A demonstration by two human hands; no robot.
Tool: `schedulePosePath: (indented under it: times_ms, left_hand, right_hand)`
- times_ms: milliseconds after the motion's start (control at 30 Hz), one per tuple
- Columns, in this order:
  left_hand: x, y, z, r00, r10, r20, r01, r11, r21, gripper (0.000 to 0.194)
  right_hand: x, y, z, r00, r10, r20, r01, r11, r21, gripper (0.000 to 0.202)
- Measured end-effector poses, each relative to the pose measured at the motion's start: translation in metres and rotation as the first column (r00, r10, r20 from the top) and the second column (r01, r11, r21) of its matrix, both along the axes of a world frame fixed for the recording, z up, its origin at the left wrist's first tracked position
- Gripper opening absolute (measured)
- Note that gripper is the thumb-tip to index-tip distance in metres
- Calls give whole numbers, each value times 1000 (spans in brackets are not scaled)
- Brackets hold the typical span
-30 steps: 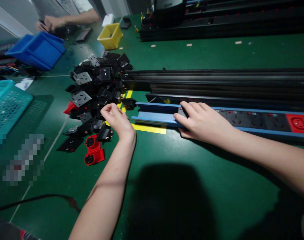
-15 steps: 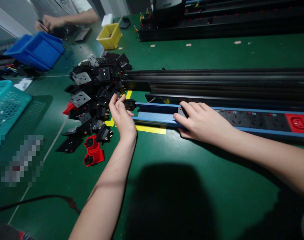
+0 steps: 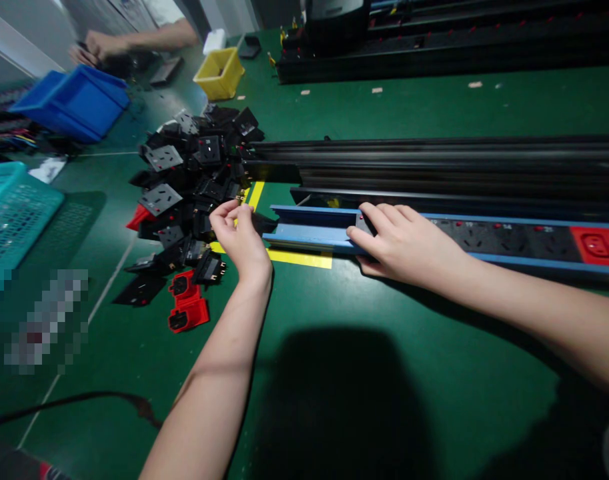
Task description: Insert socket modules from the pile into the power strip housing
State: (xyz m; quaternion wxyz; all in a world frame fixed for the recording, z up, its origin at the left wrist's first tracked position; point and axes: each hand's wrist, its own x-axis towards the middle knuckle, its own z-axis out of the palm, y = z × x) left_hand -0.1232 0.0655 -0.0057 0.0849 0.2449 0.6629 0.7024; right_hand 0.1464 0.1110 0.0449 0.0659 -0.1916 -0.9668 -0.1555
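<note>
A blue channel rail (image 3: 309, 233) lies across the green table, its left end open and bare inside. Black socket modules (image 3: 519, 240) and a red socket (image 3: 597, 245) fill its right part. My right hand (image 3: 404, 243) is closed over the rail, its fingers on the leftmost fitted module. My left hand (image 3: 244, 240), its fingers curled, is just off the rail's left end. A black socket module (image 3: 265, 223) shows beside it, mostly hidden by the hand, and appears held. Left of that hand lies a heap of loose socket modules (image 3: 161, 199).
Two red sockets (image 3: 189, 310) lie in front of the heap. Black rails (image 3: 434, 157) run behind the blue one. A teal basket (image 3: 19, 213), a blue bin (image 3: 79, 100) and a yellow bin (image 3: 219, 73) stand left and behind. Another person's hand (image 3: 101, 47) is at the far left.
My left hand has shifted slightly left and down, its fingers curling more, and the black module beside it has turned and dropped a little. My right hand and the blue rail stay put.
</note>
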Motion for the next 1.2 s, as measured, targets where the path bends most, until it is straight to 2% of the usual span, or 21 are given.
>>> schedulePosePath:
  times_ms: [100,267,367,467,600,833,1067,1200]
  left_hand:
    - [-2,0,-3,999,24,-25,-23,999,44,23]
    - [-2,1,-2,1000,2,-24,-1,1000,20,40]
    - [-2,1,-2,998,35,-42,-35,999,4,44]
    - [-2,1,-2,996,67,-56,-69,997,-34,43]
    - [0,-2,-1,995,25,-97,-30,998,-58,39]
    - [-4,-4,-6,976,32,-217,-48,996,-71,32]
    - [-24,-6,-11,973,-56,-222,31,993,-114,20]
    - [-23,-8,-12,963,-111,-245,55,973,-222,22]
  right_hand:
    - [0,0,0,1000,0,8,0,1000,3,31]
    - [0,1,0,1000,4,22,-4,1000,-2,31]
    - [0,1,0,1000,7,16,-7,1000,-5,31]
    - [0,1,1,1000,7,22,-7,1000,-1,31]
    - [0,0,1,999,-1,36,1,1000,3,31]
    - [0,0,1,999,-5,37,5,1000,-5,29]
    - [0,0,-1,1000,1,13,-1,1000,-19,33]
    - [0,1,-1,1000,-4,14,5,1000,-17,32]
